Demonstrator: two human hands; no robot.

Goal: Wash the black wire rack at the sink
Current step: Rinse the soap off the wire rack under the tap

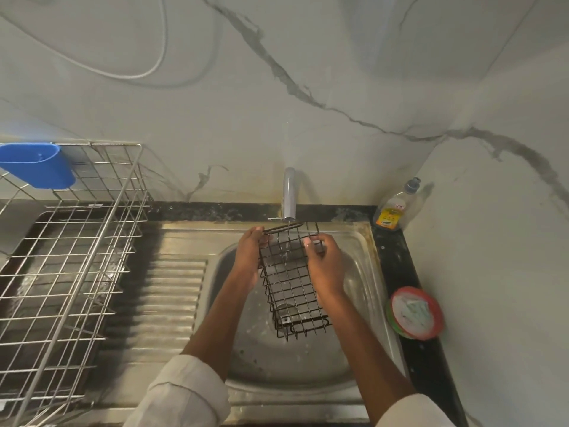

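Over the steel sink, both hands grip the black wire rack by its sides, left hand and right hand, holding it under the tap's thin stream.

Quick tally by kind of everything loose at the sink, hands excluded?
Black wire rack: 1
Silver dish rack: 1
Blue plastic holder: 1
Dish soap bottle: 1
Round red-rimmed tub: 1
Total: 5
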